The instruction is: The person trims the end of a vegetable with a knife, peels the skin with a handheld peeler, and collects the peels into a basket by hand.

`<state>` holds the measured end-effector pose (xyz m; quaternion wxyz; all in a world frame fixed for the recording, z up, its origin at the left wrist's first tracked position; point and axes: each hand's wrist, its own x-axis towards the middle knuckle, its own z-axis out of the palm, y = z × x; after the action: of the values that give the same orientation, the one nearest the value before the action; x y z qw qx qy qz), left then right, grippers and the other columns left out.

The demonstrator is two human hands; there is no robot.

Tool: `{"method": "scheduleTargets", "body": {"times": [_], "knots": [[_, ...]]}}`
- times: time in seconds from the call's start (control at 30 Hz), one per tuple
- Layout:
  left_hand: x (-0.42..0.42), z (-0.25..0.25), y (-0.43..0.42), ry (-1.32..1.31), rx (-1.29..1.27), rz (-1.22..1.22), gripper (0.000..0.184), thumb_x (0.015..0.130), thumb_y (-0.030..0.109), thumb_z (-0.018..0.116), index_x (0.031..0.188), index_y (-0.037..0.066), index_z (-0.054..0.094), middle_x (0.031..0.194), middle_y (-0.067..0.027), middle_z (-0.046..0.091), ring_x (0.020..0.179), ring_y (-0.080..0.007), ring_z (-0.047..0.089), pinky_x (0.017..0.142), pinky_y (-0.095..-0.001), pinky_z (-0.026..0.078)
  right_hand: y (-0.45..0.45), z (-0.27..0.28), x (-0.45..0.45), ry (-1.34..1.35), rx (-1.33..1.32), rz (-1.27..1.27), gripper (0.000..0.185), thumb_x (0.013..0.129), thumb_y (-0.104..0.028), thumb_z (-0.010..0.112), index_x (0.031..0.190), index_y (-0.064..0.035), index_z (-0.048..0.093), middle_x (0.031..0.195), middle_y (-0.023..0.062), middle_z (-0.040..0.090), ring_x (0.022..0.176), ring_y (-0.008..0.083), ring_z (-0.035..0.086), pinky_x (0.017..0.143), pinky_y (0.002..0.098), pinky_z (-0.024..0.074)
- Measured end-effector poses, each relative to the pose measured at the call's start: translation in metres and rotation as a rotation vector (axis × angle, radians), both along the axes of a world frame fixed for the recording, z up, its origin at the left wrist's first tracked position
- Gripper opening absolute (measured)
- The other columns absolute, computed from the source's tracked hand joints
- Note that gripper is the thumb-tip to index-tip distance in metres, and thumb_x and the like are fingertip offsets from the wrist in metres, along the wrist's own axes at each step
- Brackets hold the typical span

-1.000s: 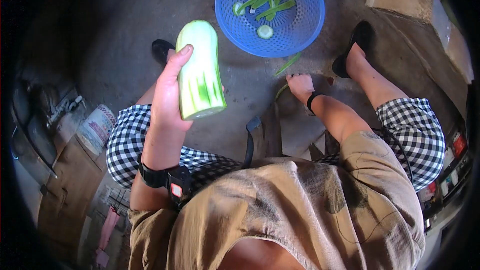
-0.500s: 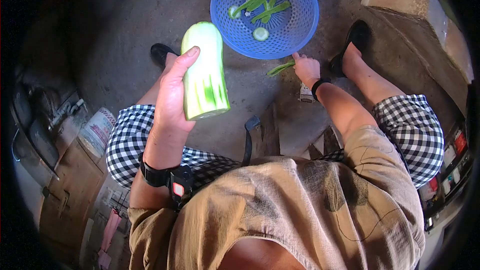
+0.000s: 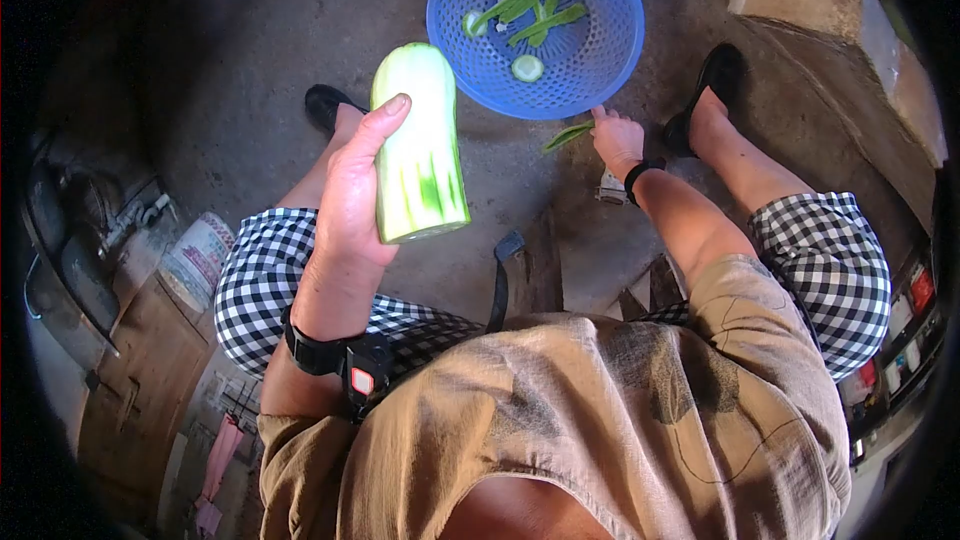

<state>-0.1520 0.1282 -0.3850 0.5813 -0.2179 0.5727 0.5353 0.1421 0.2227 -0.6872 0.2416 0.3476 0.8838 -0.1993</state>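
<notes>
The left hand (image 3: 355, 185) is wrapped around a pale, mostly peeled gourd (image 3: 420, 145), raised between the person's knees. The right hand (image 3: 618, 143) is low, fingers curled beside a green peel strip (image 3: 567, 137); I can't tell whether they grip it. Just beyond, the blue basket (image 3: 606, 52) holds more peelings (image 3: 520, 5).

Gleams whitish green on the gourd (image 3: 425, 160) above the grip of the left hand (image 3: 350, 190), then streaks into deeper green lower down. Shows plain blue on the basket (image 3: 600, 60) beyond the grip, leaf green on the peels (image 3: 548, 25) and paler green on the slice (image 3: 527, 68). Runs to black-and-white checks on the trousers (image 3: 262, 275) either side of the grip, black on the strap (image 3: 310, 352) and dark-patched tan on the shirt (image 3: 560, 390) behind.
</notes>
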Motion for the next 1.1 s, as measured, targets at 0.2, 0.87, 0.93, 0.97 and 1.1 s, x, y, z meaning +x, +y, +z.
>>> {"method": "scheduleTargets", "body": {"times": [0.2, 0.87, 0.93, 0.97, 1.1], "knots": [[0.002, 0.002, 0.000, 0.020, -0.012, -0.007, 0.045, 0.094, 0.034, 0.061, 0.123, -0.001, 0.055, 0.095, -0.0143, 0.070, 0.076, -0.0204, 0.071, 0.065, -0.0387, 0.063, -0.005, -0.007, 0.005, -0.011, -0.013, 0.000, 0.027, 0.086, -0.012, 0.055, 0.113, -0.0122, 0.058, 0.092, 0.0131, 0.067, 0.081, 0.0334, 0.068, 0.067, 0.0448, 0.0546], [0.004, 0.001, 0.001, -0.021, 0.015, -0.005, 0.041, 0.094, 0.034, 0.060, 0.120, 0.001, 0.058, 0.093, -0.0114, 0.071, 0.074, -0.0200, 0.071, 0.065, -0.0395, 0.062, -0.018, -0.006, 0.000, -0.057, -0.035, -0.144, 0.012, 0.088, -0.012, 0.053, 0.096, -0.0064, 0.059, 0.085, 0.0154, 0.069, 0.076, 0.0350, 0.069, 0.067, 0.0465, 0.0553], [0.004, 0.000, 0.002, -0.016, 0.013, -0.002, 0.041, 0.094, 0.034, 0.060, 0.120, 0.001, 0.058, 0.093, -0.0112, 0.071, 0.074, -0.0200, 0.071, 0.065, -0.0395, 0.062, -0.021, -0.006, 0.000, -0.078, -0.050, -0.163, 0.013, 0.088, -0.012, 0.052, 0.096, -0.0050, 0.059, 0.085, 0.0159, 0.070, 0.076, 0.0352, 0.070, 0.067, 0.0462, 0.0554], [0.003, 0.002, 0.003, -0.020, 0.013, 0.001, 0.041, 0.094, 0.034, 0.060, 0.120, 0.001, 0.058, 0.093, -0.0112, 0.071, 0.073, -0.0200, 0.071, 0.065, -0.0394, 0.062, -0.022, -0.007, 0.001, -0.086, -0.066, -0.136, 0.013, 0.087, -0.012, 0.053, 0.096, -0.0051, 0.059, 0.084, 0.0160, 0.070, 0.076, 0.0352, 0.070, 0.067, 0.0461, 0.0555], [0.005, 0.001, -0.001, -0.009, 0.023, -0.027, 0.041, 0.095, 0.033, 0.059, 0.120, 0.001, 0.057, 0.093, -0.0117, 0.071, 0.073, -0.0199, 0.071, 0.065, -0.0389, 0.063, -0.019, -0.001, -0.005, -0.066, -0.089, -0.042, 0.013, 0.086, -0.012, 0.054, 0.097, -0.0058, 0.059, 0.084, 0.0163, 0.069, 0.076, 0.0353, 0.070, 0.067, 0.0455, 0.0555]]}}
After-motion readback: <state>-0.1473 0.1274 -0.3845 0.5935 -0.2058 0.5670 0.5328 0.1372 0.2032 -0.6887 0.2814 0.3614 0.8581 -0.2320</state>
